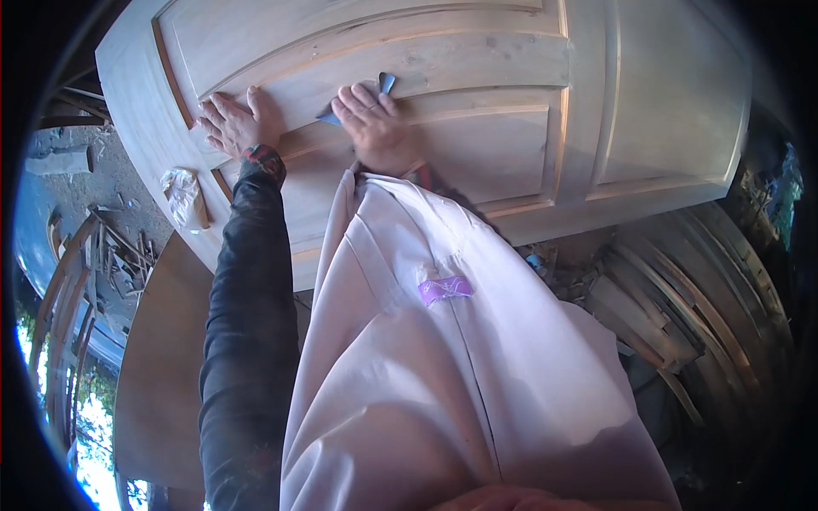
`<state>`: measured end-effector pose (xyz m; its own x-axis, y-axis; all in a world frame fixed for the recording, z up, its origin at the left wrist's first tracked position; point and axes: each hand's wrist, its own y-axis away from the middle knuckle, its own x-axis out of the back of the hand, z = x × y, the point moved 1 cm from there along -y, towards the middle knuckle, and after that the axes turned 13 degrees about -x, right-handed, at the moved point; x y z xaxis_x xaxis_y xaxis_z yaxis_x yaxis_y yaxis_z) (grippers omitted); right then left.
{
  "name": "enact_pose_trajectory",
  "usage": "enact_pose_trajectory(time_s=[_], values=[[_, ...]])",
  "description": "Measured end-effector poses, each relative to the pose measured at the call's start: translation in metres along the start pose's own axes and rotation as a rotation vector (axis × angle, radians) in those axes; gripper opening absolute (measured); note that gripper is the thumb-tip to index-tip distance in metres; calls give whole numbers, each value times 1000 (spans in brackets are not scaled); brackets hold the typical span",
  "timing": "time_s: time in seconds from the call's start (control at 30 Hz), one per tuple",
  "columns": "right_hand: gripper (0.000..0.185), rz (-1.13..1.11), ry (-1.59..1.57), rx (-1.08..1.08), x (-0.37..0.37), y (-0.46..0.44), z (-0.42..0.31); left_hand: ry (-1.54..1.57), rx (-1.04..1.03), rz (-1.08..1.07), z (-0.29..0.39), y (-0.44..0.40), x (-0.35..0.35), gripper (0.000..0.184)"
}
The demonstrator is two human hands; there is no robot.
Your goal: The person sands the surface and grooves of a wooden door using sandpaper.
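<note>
A pale wooden panelled door [477,64] lies flat across the upper part of the head view. My left hand [239,123] rests on its frame with the fingers spread and nothing in them. To the right, my right hand [371,126] lies over a piece of dark blue sheet [387,83] on a rail of the door. The sheet sticks out beyond the fingertips and on the left of the hand; its middle is hidden under the fingers, which are pressed close together.
A crumpled whitish plastic bag [185,199] lies on the door's left edge. Wood scraps [123,255] litter the ground at left. Curved wooden pieces [699,298] are stacked at lower right. A brown board [162,366] stands at lower left.
</note>
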<state>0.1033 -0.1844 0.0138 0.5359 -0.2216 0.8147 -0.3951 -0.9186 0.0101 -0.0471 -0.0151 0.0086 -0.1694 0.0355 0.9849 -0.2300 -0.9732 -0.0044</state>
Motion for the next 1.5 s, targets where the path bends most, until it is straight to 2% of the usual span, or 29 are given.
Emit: enact_pose_trajectory(time_s=[0.03,0.1,0.13,0.2,0.3,0.47,0.53,0.6,0.7,0.73,0.8,0.9,1.0,1.1,1.2,1.27,1.37,1.4,1.43,1.5], values=[[43,-62,-4,43,42,-3,22,-8,-2,-11,-2,2,2,79],[44,34,220,6,84,7,101,-5,9,-17,2,-1,2,80],[48,42,351,-109,116,12,130,10,10,-10,4,1,3,80],[48,181,410,-302,138,20,180,37,12,10,8,1,5,80],[45,151,329,-304,90,3,101,12,27,-8,9,0,5,80],[47,-87,38,-56,50,12,28,14,-3,12,5,-1,4,80],[47,50,285,-63,77,19,97,23,1,-2,9,1,8,79],[44,114,519,-236,121,17,144,23,7,4,9,0,6,79],[45,171,416,-335,98,14,111,25,19,-12,11,1,8,79],[47,132,275,-222,69,14,85,24,21,-17,12,0,9,79],[47,20,57,-176,30,20,28,16,-3,12,8,0,6,78],[47,26,288,13,66,18,82,23,-23,38,2,-1,1,78],[46,94,459,-125,122,19,147,45,-18,44,5,1,2,77],[44,163,384,-255,97,11,111,37,-15,55,2,3,1,76],[41,51,177,52,41,-17,31,-21,-18,1,2,3,4,76],[33,72,2,109,36,-37,28,-32,-24,16,3,-2,1,76],[33,234,254,-19,101,-53,115,-21,-35,44,-3,3,-3,78],[32,344,207,-172,122,-51,162,-22,-34,57,-3,1,-5,79],[31,345,259,-307,150,-44,199,-25,-31,55,-4,0,-7,79],[31,609,441,-354,137,-46,221,-40,-21,50,-4,1,-6,79]])
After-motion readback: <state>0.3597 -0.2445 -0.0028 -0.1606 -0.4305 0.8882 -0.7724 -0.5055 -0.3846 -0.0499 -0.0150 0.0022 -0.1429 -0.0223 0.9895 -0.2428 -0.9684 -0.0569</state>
